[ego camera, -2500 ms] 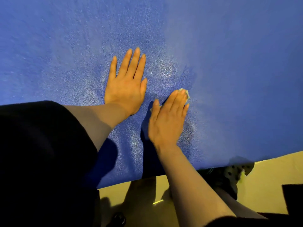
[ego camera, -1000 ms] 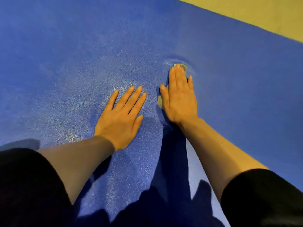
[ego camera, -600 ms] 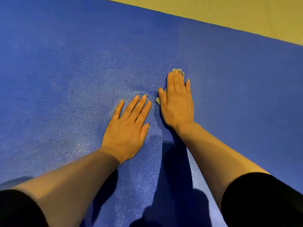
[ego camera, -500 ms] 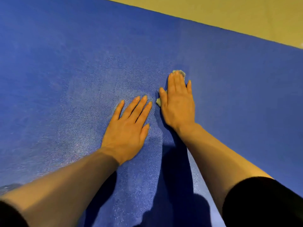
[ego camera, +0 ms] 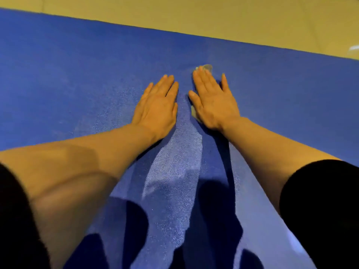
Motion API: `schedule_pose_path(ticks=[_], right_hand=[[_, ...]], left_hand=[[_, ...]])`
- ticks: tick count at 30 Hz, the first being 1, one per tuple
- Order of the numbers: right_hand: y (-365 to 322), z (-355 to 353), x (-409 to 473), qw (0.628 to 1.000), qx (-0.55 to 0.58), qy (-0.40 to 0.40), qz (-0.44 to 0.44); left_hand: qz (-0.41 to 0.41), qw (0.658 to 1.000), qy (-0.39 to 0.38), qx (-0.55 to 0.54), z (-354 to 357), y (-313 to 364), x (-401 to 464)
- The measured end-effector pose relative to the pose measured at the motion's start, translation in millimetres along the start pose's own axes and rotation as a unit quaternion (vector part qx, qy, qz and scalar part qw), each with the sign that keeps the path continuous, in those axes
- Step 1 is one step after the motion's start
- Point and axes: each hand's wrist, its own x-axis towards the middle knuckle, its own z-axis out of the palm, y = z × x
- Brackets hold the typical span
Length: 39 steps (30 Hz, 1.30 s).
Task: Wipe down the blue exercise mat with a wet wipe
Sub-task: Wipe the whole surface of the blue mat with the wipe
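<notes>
Filling most of the view, the blue exercise mat [ego camera: 77,74] lies on the yellowish floor [ego camera: 213,16]. Both hands lie flat, fingers straight: left hand [ego camera: 157,107] bare on the mat, right hand [ego camera: 211,101] pressing what looks like the wet wipe [ego camera: 207,67], peeking past its fingertips.

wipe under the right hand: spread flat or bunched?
Cannot tell. The right hand lies flat over the wet wipe; only small bits show past the fingertips and beside the thumb.

Yellow-tan floor [ego camera: 213,18] along the top edge, pale streak [ego camera: 354,48] at far right
</notes>
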Motion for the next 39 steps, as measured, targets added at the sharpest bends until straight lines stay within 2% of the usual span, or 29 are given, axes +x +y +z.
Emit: schedule_pose_path(ticks=[2,4,5,7,9,11,13,15,19,23,27,30,33,36,39], right_hand=[[31,-2,16,0.997,-0.027,-0.011,0.075],[32,-4,27,0.99,-0.031,-0.02,0.139],[20,-3,28,0.992,-0.018,-0.01,0.127],[0,4,20,0.999,-0.007,0.009,0.042],[4,-3,21,1.0,-0.016,0.012,-0.013],[28,-6,43,0.999,-0.03,0.013,0.018],[45,-12,70,0.994,-0.025,-0.003,0.105],[36,-10,86,0.989,-0.014,-0.005,0.145],[13,-7,98,0.997,-0.028,-0.005,0.078],[34,-20,109,0.998,-0.056,-0.02,0.037],[51,-20,105,0.99,-0.063,-0.015,0.126],[19,-18,116,0.98,-0.011,-0.018,0.197],[-5,-14,122,0.99,0.004,-0.006,0.139],[28,-19,115,0.996,-0.048,-0.006,0.068],[71,-20,97,0.989,-0.071,-0.017,0.13]], left_hand=[[0.001,1.0,-0.022,0.006,-1,-4,11],[-0.001,1.0,-0.026,0.01,1,-6,21],[-0.005,1.0,-0.026,0.017,2,-6,27],[-0.02,0.999,-0.019,0.041,8,-1,34],[-0.032,0.997,0.002,0.064,15,3,38],[-0.042,0.997,0.014,0.065,17,4,40],[-0.048,0.997,0.008,0.058,19,6,41],[-0.048,0.997,0.004,0.066,22,6,40],[-0.05,0.995,0.016,0.082,25,6,42],[-0.046,0.996,0.012,0.082,23,4,45],[-0.042,0.996,0.014,0.077,23,4,45],[-0.043,0.996,0.017,0.072,23,2,48],[-0.047,0.996,0.018,0.076,23,3,47],[-0.047,0.997,0.01,0.058,22,2,48],[-0.047,0.997,0.012,0.057,23,0,48]])
